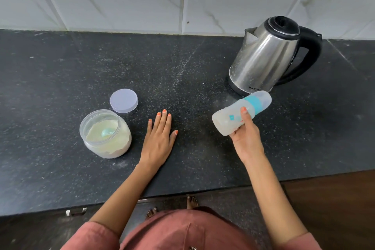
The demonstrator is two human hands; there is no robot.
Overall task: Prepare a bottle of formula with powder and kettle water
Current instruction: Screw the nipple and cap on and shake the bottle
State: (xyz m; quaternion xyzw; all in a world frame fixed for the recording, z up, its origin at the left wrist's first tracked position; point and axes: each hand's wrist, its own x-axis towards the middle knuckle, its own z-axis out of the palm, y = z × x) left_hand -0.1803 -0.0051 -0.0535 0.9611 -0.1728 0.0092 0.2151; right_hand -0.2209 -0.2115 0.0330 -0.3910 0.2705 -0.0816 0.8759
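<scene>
Pink top (182, 233) fills the bottom edge, with two bare feet showing below the counter (60, 67) lip. On the dark counter the left hand (160, 138) lies flat, fingers straight and spread, holding nothing. The right hand (246, 138) grips the bottle (225, 122) around its middle, thumb curled over the top. The bottle is in the air, tipped almost sideways, its cap pointing up and right, just in front of the kettle (263, 55). Its teal ring and clear cap are on, and the inside looks cloudy.

This looks like the mixing step, late in the task. To do it well, check that the ring is screwed tight, keep a firm hold, shake with the wrist over the counter, and keep away from the kettle, which may be hot. Leaving the flat hand on the counter steadies the body.

Counted: one bottle, one kettle, one open jar (105, 144) of powder, one scoop (106, 133) in it, one lid (123, 100) just behind the jar, two hands.
</scene>
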